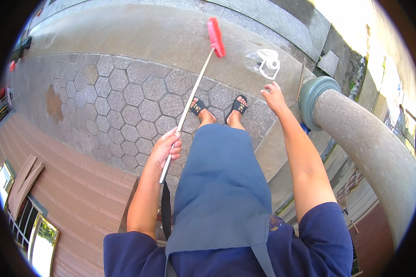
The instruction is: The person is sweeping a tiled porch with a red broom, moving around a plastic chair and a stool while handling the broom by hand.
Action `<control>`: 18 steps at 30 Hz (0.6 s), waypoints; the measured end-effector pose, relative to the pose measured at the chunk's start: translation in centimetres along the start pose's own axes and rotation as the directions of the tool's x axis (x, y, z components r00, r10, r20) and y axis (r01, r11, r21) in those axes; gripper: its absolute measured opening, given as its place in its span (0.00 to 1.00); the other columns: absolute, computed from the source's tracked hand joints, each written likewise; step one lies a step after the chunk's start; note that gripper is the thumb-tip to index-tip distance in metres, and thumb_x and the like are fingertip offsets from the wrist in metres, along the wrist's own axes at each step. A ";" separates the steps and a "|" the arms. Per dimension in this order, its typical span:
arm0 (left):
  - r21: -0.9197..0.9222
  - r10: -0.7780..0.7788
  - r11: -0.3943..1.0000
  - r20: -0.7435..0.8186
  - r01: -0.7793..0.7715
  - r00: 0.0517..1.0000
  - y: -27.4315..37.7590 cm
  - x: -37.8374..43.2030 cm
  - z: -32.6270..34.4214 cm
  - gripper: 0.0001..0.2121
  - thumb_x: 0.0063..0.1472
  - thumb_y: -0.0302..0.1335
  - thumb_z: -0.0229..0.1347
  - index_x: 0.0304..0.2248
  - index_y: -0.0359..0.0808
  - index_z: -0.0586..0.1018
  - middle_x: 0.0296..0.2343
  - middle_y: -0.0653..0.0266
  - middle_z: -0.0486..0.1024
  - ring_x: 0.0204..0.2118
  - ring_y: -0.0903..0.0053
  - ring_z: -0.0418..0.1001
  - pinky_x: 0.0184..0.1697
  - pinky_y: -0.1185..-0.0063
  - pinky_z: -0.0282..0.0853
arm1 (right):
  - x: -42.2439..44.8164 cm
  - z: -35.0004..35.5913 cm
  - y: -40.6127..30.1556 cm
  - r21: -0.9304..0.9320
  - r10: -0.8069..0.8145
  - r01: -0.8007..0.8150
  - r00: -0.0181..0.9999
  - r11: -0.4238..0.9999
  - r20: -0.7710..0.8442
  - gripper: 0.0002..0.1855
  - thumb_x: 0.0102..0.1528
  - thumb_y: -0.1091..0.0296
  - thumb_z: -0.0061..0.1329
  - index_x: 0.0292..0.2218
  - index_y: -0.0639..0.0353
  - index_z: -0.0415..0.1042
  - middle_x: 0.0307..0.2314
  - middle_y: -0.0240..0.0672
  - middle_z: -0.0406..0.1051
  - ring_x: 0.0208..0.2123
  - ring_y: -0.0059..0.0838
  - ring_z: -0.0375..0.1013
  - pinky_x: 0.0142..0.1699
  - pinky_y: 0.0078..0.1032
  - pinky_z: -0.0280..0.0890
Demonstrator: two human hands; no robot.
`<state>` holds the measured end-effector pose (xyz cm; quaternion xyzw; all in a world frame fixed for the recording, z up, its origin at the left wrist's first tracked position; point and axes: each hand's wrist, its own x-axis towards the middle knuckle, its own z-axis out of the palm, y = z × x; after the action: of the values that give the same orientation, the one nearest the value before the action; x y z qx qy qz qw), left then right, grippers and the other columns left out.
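My left hand (168, 147) is closed around the lower part of a broom's metal pole (193, 93). The pole slants up and away to a red broom head (216, 37) with red bristles, over the smooth paving. My right hand (274, 97) is empty, its fingers apart and partly bent. Just beyond its fingertips, a white plastic piece with a rounded frame (271, 63) and a clear part lies on the ground; whether it is a dustpan I cannot tell. The hand does not seem to touch it.
A round stone column (360, 121) with a green base (315, 100) stands close on the right. A thin stick (301, 79) leans by the base. Hexagonal paving (138, 93) lies under my sandalled feet. A brown tiled wall (90, 180) is on the left; a loose slab (328, 63) lies beyond the column.
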<state>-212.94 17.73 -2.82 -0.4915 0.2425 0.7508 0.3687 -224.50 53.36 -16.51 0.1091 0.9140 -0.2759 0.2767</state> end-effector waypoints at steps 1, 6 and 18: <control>-0.009 -0.024 1.000 0.043 0.025 0.999 0.8 2.2 1.5 0.10 0.53 0.27 0.42 0.37 0.39 0.61 0.13 0.73 0.56 0.09 0.92 0.51 0.09 0.92 0.48 | 1.6 0.5 0.5 0.004 0.009 -0.009 1.000 1.000 -0.004 0.19 0.40 0.62 0.42 0.34 0.62 0.64 0.44 0.48 0.51 0.40 0.39 0.60 0.44 0.25 0.54; -0.099 -0.033 0.994 0.159 0.049 0.987 5.2 9.6 3.9 0.11 0.53 0.27 0.43 0.37 0.37 0.62 0.13 0.73 0.58 0.09 0.93 0.52 0.09 0.92 0.49 | 6.7 2.8 3.1 -0.177 0.002 0.028 0.986 0.984 0.165 0.20 0.39 0.62 0.43 0.35 0.62 0.64 0.46 0.47 0.45 0.46 0.40 0.52 0.47 0.28 0.50; -0.096 0.137 0.979 -0.358 -0.182 0.924 0.4 -2.6 -1.9 0.13 0.55 0.28 0.39 0.41 0.41 0.60 0.12 0.73 0.54 0.08 0.92 0.49 0.07 0.91 0.47 | 6.4 -1.2 5.1 -0.206 -0.109 0.113 0.994 0.972 0.031 0.07 0.40 0.66 0.41 0.21 0.57 0.67 0.26 0.37 0.63 0.28 0.37 0.65 0.33 0.30 0.59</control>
<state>-211.51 15.30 -1.15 -0.6180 0.2948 0.6932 0.2252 -228.53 58.53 -21.61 0.0257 0.9397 -0.1954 0.2793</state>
